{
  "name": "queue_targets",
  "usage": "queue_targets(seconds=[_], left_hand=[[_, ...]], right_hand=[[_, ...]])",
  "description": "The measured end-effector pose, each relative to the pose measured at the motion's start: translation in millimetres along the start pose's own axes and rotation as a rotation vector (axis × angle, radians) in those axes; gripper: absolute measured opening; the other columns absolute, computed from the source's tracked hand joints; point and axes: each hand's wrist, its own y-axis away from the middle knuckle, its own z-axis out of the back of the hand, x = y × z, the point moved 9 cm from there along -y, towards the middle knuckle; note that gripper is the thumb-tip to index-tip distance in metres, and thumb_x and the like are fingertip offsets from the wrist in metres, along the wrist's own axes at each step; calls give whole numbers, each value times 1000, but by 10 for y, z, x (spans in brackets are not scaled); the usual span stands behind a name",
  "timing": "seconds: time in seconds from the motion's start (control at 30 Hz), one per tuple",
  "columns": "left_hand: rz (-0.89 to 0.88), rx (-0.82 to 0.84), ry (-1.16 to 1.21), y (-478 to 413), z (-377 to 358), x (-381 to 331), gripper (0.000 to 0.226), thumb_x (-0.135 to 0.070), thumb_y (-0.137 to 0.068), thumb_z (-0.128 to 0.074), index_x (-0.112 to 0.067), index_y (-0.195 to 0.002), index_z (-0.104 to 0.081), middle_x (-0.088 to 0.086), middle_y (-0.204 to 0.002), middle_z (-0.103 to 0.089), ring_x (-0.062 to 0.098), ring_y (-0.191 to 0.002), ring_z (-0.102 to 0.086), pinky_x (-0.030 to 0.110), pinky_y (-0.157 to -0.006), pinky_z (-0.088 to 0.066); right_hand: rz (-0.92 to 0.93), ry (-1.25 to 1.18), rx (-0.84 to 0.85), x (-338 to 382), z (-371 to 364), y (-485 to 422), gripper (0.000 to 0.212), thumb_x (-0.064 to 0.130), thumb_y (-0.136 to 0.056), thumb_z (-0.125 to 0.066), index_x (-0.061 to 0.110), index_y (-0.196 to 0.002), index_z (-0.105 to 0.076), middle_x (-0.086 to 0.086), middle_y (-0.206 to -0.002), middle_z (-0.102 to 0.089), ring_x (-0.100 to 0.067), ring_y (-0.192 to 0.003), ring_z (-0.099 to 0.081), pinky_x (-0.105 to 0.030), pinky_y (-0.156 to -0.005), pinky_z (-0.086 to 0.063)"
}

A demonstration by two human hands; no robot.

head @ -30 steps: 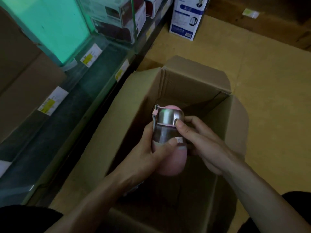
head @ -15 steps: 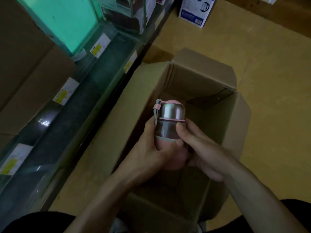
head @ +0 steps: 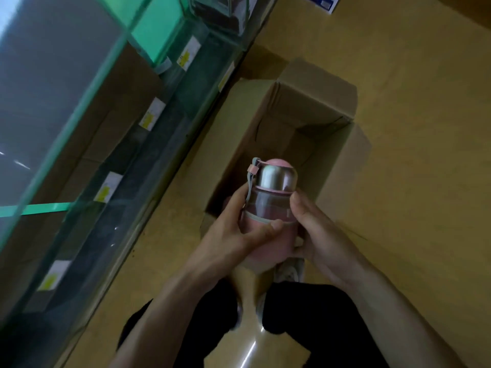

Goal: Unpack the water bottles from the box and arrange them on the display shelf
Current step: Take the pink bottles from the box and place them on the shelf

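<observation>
While left grip (head: 233, 235) and right grip (head: 318, 229) hold the pink water bottle (head: 268, 205) over the cardboard box (head: 313, 102), best carry it upright.

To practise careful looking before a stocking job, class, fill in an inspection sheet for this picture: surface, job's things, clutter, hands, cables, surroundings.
Surface: tan floor; the box stands on it.
Job's things: pink water bottle with a steel cap, held over the near end of the open cardboard box; the box's inside is too dark to read. Glass display shelf on the left.
Clutter: blue-and-white carton at the top edge.
Hands: left hand and right hand both grip the bottle.
Cables: nothing seen.
Surroundings: brown cartons and price labels on the shelf.
</observation>
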Motion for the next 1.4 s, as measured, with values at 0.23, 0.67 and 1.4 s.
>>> queue_targets(seconds=[0.23, 0.67, 1.4], left_hand=[[35, 50, -10, 911, -181, -863, 68, -35, -88, -77, -41, -146, -41, -10, -132, -65, 9, -118, -65, 37, -99, -55], [-106, 86, -32, 2342, -403, -2898, 68, -36, -84, -76, -45, -143, -41, -14, -126, -68, 5, -114, -67, 32, -94, -58], [-716, -32, -131, 4402, -90, -4943, 66, -19, -84, -74, -29, -143, -44, -9, -125, -70, 5, -112, -68, 23, -86, -56]], right_hand=[[-6, -16, 45, 747, -290, 1136, 37, 45, -103, -42, 42, -137, -59, 7, -127, -72, -13, -115, -70, -49, -84, -61], [149, -3, 8, 2399, -760, 2913, 41, 53, -101, -39, 41, -132, -62, 6, -127, -72, -15, -113, -71, -63, -94, -56], [732, 238, 41, 4116, -1977, 4719, 42, 45, -106, -42, 47, -148, -47, 13, -140, -64, -9, -121, -67, -48, -89, -62]])
